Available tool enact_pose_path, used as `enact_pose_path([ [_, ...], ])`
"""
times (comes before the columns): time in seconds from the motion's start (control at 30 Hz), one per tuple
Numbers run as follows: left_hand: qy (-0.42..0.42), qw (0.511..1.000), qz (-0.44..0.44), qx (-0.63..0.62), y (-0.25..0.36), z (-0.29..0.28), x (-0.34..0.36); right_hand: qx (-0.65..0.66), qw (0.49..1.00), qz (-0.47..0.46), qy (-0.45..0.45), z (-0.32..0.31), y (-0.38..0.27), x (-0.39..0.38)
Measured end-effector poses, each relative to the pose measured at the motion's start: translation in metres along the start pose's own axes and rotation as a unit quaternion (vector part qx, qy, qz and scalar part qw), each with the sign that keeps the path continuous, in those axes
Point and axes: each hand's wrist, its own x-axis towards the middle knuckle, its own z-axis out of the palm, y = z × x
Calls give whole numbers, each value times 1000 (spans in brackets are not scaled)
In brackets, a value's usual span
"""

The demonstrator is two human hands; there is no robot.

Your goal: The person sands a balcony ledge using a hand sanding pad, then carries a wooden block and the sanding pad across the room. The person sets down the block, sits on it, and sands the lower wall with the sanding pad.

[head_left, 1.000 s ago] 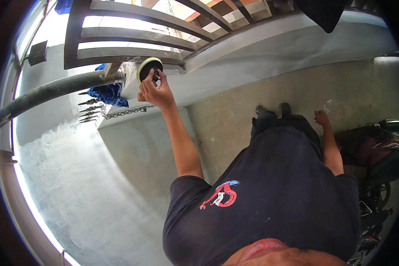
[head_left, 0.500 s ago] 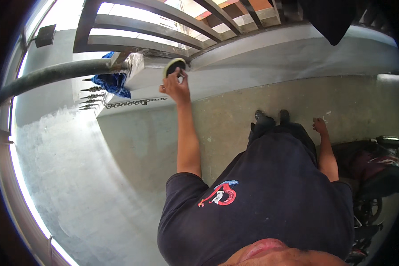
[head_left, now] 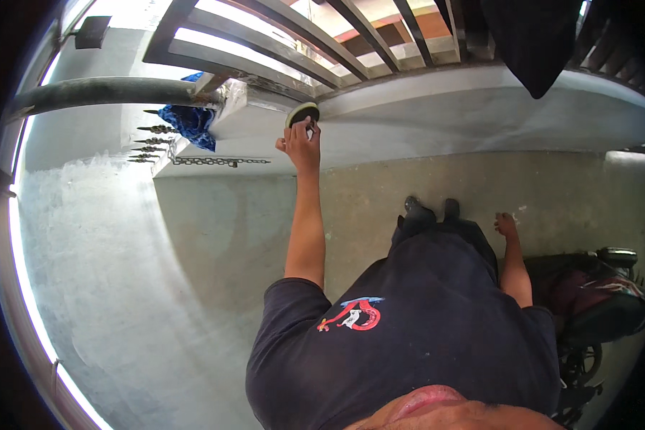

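Observation:
My left hand (head_left: 302,148) reaches out at the end of a stretched arm, its fingers closed on the back of a round black pad (head_left: 303,112) with a pale yellow-green rim. The pad is up against the top of the low grey wall (head_left: 423,118), just under the corner of the metal railing (head_left: 258,70). Whether its face touches the wall or the railing, I cannot tell. By my right side hangs my right hand (head_left: 506,224), with fingers loosely bent and apart and nothing visible in them.
Left of the pad, a blue patterned cloth (head_left: 190,125) hangs near a thick pipe (head_left: 122,91). A chain (head_left: 215,162) runs along the wall below, beside several dark spikes (head_left: 150,149). A parked motorcycle (head_left: 595,297) stands at my right. Dark cloth (head_left: 534,43) hangs over the railing.
The pad and my left hand have shifted a little to the right along the wall top. My head view has tilted slightly. My right hand still hangs at my side.

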Motion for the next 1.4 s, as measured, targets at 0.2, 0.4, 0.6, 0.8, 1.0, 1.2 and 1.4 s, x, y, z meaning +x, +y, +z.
enact_pose_path([
  [0.2, 142, 988, -66, 5, -37, -40, 40, 28, 1000, 13, 5, 3, 18, -6],
  [0.4, 74, 997, -21, -19, -30, -30, 26, 53, 998, 28, -1, 8, 37, -14],
  [0.6, 165, 982, -86, -35, -45, -44, 55, 38, 999, 13, 3, 7, 18, -21],
  [0.8, 175, 958, -114, -194, -64, -82, 109, -5, 1000, 5, 13, -1, -12, -26],
  [1.0, 186, 951, -117, -218, -56, -79, 106, 0, 1000, 10, 5, -4, -19, -23],
  [1.2, 123, 987, -54, -84, -83, -86, 104, 13, 1000, 24, -9, -1, -16, -23],
  [1.4, 43, 994, -47, -88, -105, -96, 103, -1, 1000, 23, -21, 5, -23, -16],
])
